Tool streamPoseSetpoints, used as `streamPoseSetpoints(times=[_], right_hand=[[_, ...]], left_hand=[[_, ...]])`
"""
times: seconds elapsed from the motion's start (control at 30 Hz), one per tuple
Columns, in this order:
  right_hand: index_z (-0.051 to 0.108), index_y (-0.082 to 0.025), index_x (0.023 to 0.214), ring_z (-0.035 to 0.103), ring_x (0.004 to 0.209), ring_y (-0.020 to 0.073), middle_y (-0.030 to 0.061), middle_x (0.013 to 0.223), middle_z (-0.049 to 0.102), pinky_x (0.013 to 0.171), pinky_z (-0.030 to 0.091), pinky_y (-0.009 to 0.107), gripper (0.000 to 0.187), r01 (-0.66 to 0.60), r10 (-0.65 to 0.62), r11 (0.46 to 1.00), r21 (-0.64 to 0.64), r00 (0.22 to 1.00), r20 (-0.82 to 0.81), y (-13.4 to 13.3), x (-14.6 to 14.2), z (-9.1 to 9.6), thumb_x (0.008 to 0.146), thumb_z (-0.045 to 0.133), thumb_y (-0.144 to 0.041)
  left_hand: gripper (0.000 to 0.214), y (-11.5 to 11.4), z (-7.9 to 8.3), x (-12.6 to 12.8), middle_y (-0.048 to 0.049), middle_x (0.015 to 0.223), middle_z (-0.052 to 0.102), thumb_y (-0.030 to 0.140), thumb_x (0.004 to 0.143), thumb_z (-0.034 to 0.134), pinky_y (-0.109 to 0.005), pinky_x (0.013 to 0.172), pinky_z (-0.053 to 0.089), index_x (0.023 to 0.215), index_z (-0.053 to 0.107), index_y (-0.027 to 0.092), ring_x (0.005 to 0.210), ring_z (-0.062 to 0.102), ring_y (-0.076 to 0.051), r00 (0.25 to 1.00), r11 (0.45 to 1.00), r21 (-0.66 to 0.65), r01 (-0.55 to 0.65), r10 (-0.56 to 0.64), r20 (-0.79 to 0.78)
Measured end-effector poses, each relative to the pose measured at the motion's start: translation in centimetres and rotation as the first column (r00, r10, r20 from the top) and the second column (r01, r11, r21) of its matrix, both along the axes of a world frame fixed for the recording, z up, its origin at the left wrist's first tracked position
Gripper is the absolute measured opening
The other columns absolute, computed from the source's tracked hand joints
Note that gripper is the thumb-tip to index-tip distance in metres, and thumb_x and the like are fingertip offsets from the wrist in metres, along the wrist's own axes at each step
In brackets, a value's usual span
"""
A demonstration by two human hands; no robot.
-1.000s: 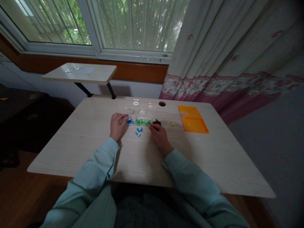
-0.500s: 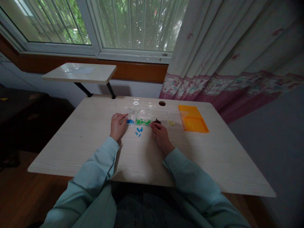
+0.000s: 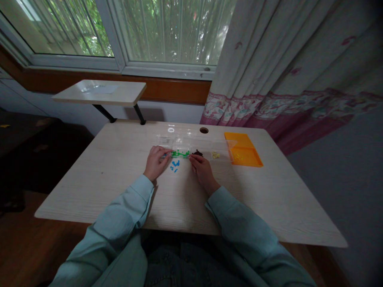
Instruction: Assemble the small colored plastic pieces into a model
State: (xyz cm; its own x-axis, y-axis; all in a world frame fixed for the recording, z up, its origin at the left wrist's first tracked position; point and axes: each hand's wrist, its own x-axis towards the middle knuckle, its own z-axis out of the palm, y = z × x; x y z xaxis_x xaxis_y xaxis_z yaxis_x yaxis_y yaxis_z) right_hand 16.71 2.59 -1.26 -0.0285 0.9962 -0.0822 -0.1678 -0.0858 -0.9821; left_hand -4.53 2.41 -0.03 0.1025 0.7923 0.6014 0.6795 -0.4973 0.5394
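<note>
A clear plastic compartment box [image 3: 206, 156] lies across the desk with its see-through lid raised at the back. Small green pieces [image 3: 181, 154], dark brown pieces [image 3: 198, 153] and pale yellow pieces [image 3: 216, 155] sit in separate compartments. My left hand [image 3: 157, 162] has thumb and forefinger on the left end of the green compartment and covers most of the blue one. The fingertips of my right hand [image 3: 204, 169] pinch the front right corner of the green compartment. Several loose blue pieces [image 3: 175, 164] lie on the desk between my hands.
An orange tray [image 3: 247, 153] with some yellow pieces stands right of the box, whose right end overlaps it. A round hole [image 3: 204, 130] pierces the pale desk [image 3: 119, 167] behind the box. A raised shelf [image 3: 104, 93] on black legs stands at the back left, before the window.
My left hand has moved right, from the blue compartment to the left end of the green one, hiding the blue pieces inside. My right hand has stayed in place.
</note>
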Motion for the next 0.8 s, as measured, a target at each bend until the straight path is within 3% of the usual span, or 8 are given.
streamPoseSetpoints(times=[0.2,0.8], right_hand=[[0.071,-0.018,0.081,0.033,0.048,0.0074,-0.0053,0.055,0.047,0.044,0.022,0.023,0.037,-0.088,0.087,0.996,0.027,0.995,0.054,-0.2,0.0,0.4,0.065,0.074,-0.052],[0.072,-0.018,0.078,0.035,0.051,0.0084,-0.0042,0.058,0.047,0.048,0.025,0.024,0.031,-0.212,0.193,0.970,0.118,0.969,0.155,-0.6,-0.2,1.0,0.071,0.069,-0.049]], left_hand=[[0.023,-0.8,-0.1,1.4,-0.0063,0.096,0.063,0.033,0.091,0.058,-0.037,0.087,0.044,0.109,0.068,0.024,0.095,0.055,-0.020,0.986,0.987,0.002,0.159,-0.159,-0.045],[0.023,-0.9,-0.1,1.8,-0.0060,0.094,0.063,0.034,0.090,0.060,-0.037,0.085,0.045,0.110,0.068,0.025,0.095,0.055,-0.020,0.976,0.976,0.013,0.215,-0.214,-0.048]])
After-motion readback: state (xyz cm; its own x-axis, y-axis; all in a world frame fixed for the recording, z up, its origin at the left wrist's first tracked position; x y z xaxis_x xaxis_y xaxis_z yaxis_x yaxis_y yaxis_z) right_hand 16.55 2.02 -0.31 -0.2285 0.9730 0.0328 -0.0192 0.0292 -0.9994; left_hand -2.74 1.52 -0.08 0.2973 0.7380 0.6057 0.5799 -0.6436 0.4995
